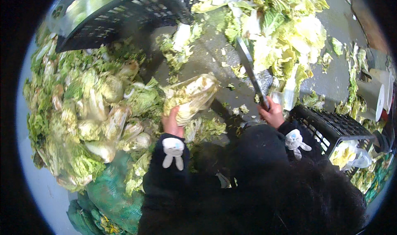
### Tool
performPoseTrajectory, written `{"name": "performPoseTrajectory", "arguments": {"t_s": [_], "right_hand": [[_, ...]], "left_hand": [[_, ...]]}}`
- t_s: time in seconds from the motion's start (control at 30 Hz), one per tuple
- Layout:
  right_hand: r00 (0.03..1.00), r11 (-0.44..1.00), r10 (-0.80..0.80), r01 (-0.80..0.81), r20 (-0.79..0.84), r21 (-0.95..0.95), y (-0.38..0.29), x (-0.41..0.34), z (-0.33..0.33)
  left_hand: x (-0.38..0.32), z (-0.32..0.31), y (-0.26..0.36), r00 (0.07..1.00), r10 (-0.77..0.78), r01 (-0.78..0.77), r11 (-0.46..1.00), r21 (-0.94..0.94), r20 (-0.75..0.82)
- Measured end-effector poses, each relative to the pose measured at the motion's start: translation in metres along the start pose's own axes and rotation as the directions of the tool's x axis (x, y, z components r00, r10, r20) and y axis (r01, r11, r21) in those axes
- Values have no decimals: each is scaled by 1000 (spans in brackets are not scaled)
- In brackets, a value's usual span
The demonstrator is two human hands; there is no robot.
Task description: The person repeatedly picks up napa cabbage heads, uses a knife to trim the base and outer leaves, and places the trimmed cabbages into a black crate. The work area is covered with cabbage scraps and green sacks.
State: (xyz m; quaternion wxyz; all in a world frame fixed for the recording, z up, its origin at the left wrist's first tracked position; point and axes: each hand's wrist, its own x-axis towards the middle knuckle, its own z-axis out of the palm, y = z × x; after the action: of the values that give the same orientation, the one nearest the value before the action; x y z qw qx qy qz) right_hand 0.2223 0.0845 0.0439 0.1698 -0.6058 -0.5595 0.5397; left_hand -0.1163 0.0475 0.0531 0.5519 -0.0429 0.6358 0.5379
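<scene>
My left hand grips one end of a trimmed napa cabbage head, which is pale yellow with some brownish leaf edges and points up to the right. In my right hand is the handle of a long knife; its blade slants up and to the left, apart from the cabbage. The blade's tip is beside a heap of loose cabbage leaves at the upper right. Small leaf scraps lie on the wet grey floor between my hands.
A big pile of cabbage heads fills the left side, with green mesh sacks below it. A black plastic crate holding cabbage stands at the upper left. Another black crate is near my right forearm, and white cylindrical objects lie at the far right.
</scene>
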Motion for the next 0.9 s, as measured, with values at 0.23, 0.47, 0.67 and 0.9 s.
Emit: {"name": "performPoseTrajectory", "arguments": {"t_s": [0.23, 0.47, 0.67, 0.9], "right_hand": [[995, 954, -82, 97, 64, -282, 2, 2, 6], [963, 854, -142, 236, 228, -463, 0, 18, 17], [969, 852, -107, 205, 223, -481, 2, 18, 17], [971, 866, -102, 194, 216, -461, 5, 21, 11]], "left_hand": [[10, -6, -86, 873, -474, 455, 876, -158, -113], [9, -12, -84, 903, -430, 428, 900, -77, 1], [6, -13, -89, 936, -353, 353, 936, 8, -13], [-6, -10, -103, 980, -186, 189, 981, 39, -66]]}}
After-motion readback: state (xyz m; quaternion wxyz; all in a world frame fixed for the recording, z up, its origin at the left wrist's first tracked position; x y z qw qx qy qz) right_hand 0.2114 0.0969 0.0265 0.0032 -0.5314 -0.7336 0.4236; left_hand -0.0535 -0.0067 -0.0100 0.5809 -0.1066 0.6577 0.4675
